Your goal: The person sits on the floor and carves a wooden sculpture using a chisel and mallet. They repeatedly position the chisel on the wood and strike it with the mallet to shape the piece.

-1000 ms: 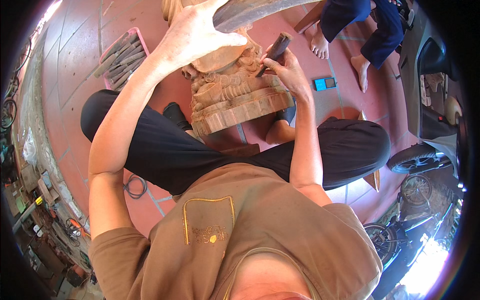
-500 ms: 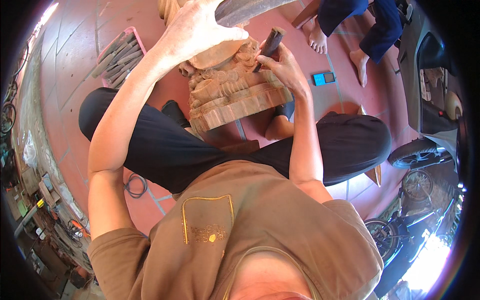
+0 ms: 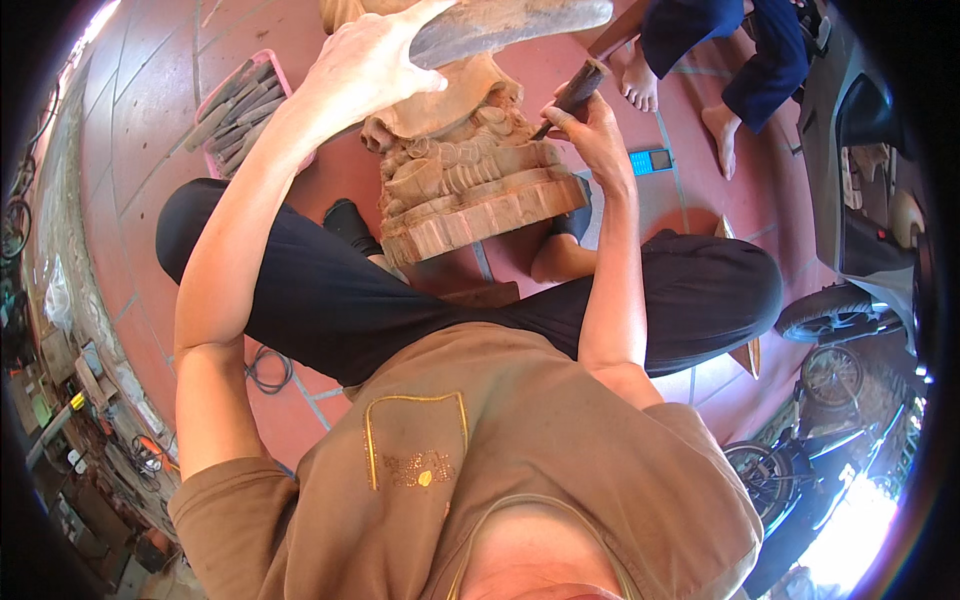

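Note:
My left hand [image 3: 365,68] is closed on a grey, worn wooden mallet [image 3: 520,25], whose long body reaches to the right above the carving. My right hand [image 3: 600,135] grips the dark handle of a chisel [image 3: 580,85]; its lower end points down at the right side of the carved wooden statue [image 3: 455,175]. Between my feet rests the statue, with a stepped, scalloped base [image 3: 480,222] toward me and its upper part partly behind the mallet and left hand. From this view I cannot tell whether the chisel's tip touches the wood.
Left of the statue, a pink basket [image 3: 207,165] holds several carving tools [image 3: 245,110]. A blue phone [image 3: 650,161] lies on the tiles, near another person's bare feet [image 3: 640,85]. A motorbike [image 3: 840,310] stands at right, and a coiled cable [image 3: 268,371] lies by my left knee.
The mallet and my left hand have shifted slightly left, showing more of the mallet's end. My right hand has moved a little to the right with the chisel, which leans more.

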Available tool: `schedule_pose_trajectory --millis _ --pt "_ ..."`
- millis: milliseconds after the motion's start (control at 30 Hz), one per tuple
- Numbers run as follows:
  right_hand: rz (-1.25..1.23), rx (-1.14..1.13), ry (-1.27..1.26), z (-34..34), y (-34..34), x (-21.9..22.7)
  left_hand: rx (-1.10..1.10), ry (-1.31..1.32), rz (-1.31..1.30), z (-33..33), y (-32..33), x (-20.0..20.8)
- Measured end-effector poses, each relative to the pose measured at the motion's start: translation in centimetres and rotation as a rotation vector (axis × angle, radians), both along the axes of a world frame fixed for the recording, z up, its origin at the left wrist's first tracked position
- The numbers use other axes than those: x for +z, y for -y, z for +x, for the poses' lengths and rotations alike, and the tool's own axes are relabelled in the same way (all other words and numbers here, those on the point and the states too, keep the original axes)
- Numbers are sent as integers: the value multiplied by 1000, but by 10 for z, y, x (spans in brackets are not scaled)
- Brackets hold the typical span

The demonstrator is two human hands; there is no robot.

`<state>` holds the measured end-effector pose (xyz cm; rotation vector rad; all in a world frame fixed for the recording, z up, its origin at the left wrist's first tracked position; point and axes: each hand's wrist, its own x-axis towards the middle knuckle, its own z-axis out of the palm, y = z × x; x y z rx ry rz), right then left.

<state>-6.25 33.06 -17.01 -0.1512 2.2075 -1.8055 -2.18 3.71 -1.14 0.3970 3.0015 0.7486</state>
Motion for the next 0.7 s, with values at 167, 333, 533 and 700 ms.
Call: schedule_pose_trajectory --millis 167,333,533,700 --pt "-61 42 69 6 12 10 -28 -36 290 -6 2 -3" --pt "-67 34 66 7 12 11 -108 -230 400 -11 -6 -15" --pt "-59 113 47 3 10 3 -140 -59 99 -18 -14 -48" --pt "-53 41 66 6 8 4 -44 85 57 -17 -17 -21"
